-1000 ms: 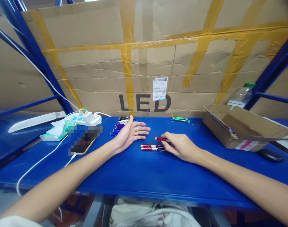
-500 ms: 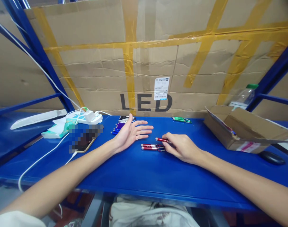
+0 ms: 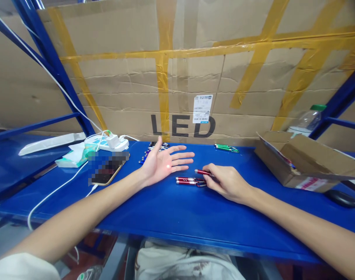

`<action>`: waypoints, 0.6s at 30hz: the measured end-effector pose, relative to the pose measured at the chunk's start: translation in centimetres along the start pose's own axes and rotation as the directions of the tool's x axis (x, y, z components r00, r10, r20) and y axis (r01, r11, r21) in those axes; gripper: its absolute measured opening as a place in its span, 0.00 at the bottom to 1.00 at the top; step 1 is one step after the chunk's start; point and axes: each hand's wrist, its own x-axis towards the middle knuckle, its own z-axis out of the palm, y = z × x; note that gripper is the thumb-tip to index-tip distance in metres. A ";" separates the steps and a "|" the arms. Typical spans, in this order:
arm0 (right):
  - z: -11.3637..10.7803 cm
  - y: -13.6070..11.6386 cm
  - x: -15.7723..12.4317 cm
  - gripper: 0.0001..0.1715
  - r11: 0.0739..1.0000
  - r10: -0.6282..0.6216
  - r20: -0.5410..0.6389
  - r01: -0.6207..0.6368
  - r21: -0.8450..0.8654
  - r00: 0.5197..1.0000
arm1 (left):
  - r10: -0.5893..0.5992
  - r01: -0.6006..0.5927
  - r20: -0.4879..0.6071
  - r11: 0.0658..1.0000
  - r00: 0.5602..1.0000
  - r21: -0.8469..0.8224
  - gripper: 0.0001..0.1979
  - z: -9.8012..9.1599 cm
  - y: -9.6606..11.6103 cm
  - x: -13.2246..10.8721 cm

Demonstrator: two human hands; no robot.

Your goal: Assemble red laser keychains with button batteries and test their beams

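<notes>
My right hand [image 3: 227,181] grips a red laser pointer [image 3: 201,172], its silver tip facing left toward my other palm. My left hand [image 3: 167,161] is open, palm toward the right, fingers spread, holding nothing. A bright red spot of light shows on that palm. On the blue table [image 3: 177,217], two more red laser pointers [image 3: 186,181] with clips lie side by side just below the held one. Partly hidden behind my left hand is a row of blue and black pointers [image 3: 143,157]. Green pointers [image 3: 225,147] lie at the back.
An open cardboard box [image 3: 282,171] stands at right, with a black mouse [image 3: 342,198] before it and a green-capped bottle [image 3: 311,116] behind. To the left are a phone [image 3: 110,171], a tissue pack [image 3: 72,155] and a white power strip [image 3: 113,143]. A large taped carton [image 3: 130,97] forms the back.
A red light spot and pinkish glow have appeared on my left palm. Both hands keep nearly the same pose, and the whole view has shifted slightly.
</notes>
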 end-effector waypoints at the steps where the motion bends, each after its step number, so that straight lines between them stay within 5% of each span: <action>1: 0.0 0.0 0.0 0.09 1.000 -0.003 -0.004 0.003 0.003 1.000 | 0.003 -0.003 0.002 1.000 1.000 -0.015 0.42 0.1 0.1 -0.1; 18: -0.1 -0.1 0.1 0.15 0.999 0.011 0.035 -0.012 0.031 0.999 | 0.029 -0.028 0.037 0.999 0.999 -0.033 0.43 0.0 -0.1 0.0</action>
